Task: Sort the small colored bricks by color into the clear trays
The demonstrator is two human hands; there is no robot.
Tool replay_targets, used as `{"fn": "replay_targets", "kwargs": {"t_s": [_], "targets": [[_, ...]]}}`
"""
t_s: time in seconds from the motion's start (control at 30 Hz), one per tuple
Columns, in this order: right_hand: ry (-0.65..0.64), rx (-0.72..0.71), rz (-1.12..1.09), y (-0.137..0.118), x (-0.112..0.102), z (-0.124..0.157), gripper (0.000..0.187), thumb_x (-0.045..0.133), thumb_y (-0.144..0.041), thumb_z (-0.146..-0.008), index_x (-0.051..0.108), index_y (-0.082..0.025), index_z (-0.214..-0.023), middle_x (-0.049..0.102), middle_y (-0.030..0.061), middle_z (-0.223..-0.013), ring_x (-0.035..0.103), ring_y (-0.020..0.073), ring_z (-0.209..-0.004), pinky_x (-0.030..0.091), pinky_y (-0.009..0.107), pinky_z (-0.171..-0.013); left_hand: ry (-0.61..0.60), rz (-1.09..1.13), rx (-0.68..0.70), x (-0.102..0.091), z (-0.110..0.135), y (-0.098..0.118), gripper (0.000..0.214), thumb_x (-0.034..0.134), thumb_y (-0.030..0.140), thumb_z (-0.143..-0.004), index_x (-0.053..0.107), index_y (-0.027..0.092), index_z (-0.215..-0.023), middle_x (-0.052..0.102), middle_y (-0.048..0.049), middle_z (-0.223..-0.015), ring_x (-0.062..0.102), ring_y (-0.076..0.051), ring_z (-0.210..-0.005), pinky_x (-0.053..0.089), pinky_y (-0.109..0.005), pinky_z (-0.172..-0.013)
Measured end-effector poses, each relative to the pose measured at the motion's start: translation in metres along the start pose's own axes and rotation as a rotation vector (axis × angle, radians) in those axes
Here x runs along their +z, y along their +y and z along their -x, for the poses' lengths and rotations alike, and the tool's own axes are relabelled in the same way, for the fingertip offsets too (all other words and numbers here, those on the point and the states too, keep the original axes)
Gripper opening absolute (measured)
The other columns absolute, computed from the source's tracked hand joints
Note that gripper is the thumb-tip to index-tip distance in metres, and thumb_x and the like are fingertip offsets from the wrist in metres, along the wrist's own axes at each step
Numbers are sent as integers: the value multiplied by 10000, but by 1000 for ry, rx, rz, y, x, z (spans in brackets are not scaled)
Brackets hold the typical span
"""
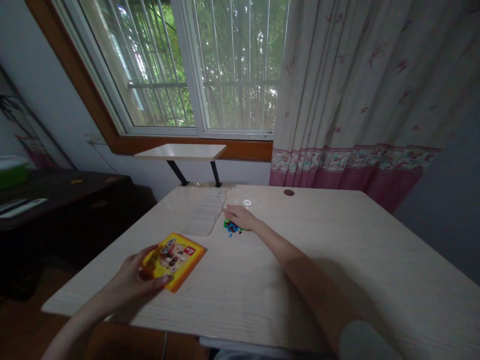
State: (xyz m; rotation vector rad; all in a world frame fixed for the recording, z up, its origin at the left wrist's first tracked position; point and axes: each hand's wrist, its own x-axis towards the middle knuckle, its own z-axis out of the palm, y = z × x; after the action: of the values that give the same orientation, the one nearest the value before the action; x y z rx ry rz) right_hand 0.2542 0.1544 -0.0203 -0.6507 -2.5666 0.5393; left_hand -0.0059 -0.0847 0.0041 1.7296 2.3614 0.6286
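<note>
My left hand [144, 272] grips a yellow box [176, 257] with a printed picture and a red label on its top. Fingers and thumb wrap its left end, and the box is tilted above the front left of the table. Farther back, my right hand [241, 216] reaches over a small heap of tiny coloured pieces [232, 228], mostly blue, with some green and dark ones. Its fingers stretch out to the left, palm down, partly covering the heap. Whether any piece is under the fingers is hidden.
A clear plastic compartment tray [204, 214] lies left of the heap. Behind it a small raised shelf [183, 151] stands on black brackets. The pale wooden table [360, 250] has a round cable hole [288, 192] near its back edge. A dark desk [63, 190] stands at left.
</note>
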Motion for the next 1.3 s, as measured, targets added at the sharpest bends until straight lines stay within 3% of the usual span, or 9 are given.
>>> {"fn": "replay_targets", "kwargs": {"t_s": [0.1, 0.17, 0.3, 0.43, 0.57, 0.7, 0.97, 1.1, 1.3], "targets": [[-63, -12, -79, 1, 0, -6, 540, 213, -523, -896, 619, -203, -1054, 627, 49, -1073, 537, 183, -1049, 391, 299, -893, -76, -13, 46, 5, 7, 2, 892, 604, 609, -543, 402, 118, -1261, 452, -154, -1152, 495, -294, -1066, 442, -387, -888], [-76, 8, -137, 1, 2, -5, 550, 217, -533, -891, 630, -198, -1030, 651, 36, -1007, 574, 176, -975, 421, 288, -845, -62, -13, 61, 8, 14, 10, 888, 615, 610, -530, 409, 144, -1257, 382, -148, -1208, 467, -297, -1103, 410, -388, -933], [-69, 34, -231, -1, 4, 2, 588, 174, -546, -889, 595, -190, -1093, 639, 34, -1043, 571, 177, -983, 433, 292, -838, -8, 30, -10, 17, 26, 32, 878, 603, 620, -525, 428, 145, -1242, 320, -144, -1241, 547, -278, -997, 446, -381, -896], [-11, -2, -139, -6, -3, 15, 591, 218, -562, -875, 385, -192, -1305, 428, 71, -1327, 337, 223, -1248, 294, 383, -999, 16, 64, -32, 22, 27, 44, 852, 599, 607, -548, 425, 145, -1242, 318, -138, -1235, 568, -261, -968, 461, -367, -885], [-38, -110, 124, -16, -18, 33, 849, 446, -672, -717, 169, -233, -1389, 174, 81, -1450, 116, 294, -1322, 112, 506, -1042, 10, 66, -18, 23, 23, 44, 853, 603, 593, -564, 399, 146, -1262, 303, -141, -1239, 548, -269, -1003, 452, -376, -900], [-57, -156, 300, -23, -19, 39, 972, 528, -716, -599, 183, -254, -1382, 157, 80, -1453, 101, 325, -1313, 55, 538, -1035, 21, 60, -3, 25, 22, 40, 805, 604, 562, -583, 398, 185, -1264, 322, -127, -1236, 555, -270, -985, 465, -394, -881], [55, -83, 391, -32, -12, 33, 751, 451, -602, -761, 209, -242, -1374, 248, 79, -1422, 185, 304, -1281, 40, 555, -1028, 25, -30, 12, 29, 22, 42, 791, 539, 585, -632, 385, 141, -1267, 310, -149, -1284, 520, -283, -1044, 431, -398, -912], [79, -33, 374, -38, -28, 60, 659, 373, -561, -823, 199, -246, -1376, 221, 72, -1432, 180, 296, -1283, 47, 557, -1028, 45, -81, 36, 27, 23, 51, 773, 509, 604, -648, 415, 115, -1239, 343, -154, -1290, 472, -299, -1108, 398, -391, -946], [41, 104, 358, -25, -65, 137, 632, 326, -526, -851, 169, -223, -1383, 224, 79, -1428, 184, 249, -1292, 66, 495, -1056, 30, -172, -2, 26, 24, 67, 789, 418, 648, -699, 367, 116, -1280, 352, -190, -1291, 467, -345, -1104, 396, -454, -914]]}}
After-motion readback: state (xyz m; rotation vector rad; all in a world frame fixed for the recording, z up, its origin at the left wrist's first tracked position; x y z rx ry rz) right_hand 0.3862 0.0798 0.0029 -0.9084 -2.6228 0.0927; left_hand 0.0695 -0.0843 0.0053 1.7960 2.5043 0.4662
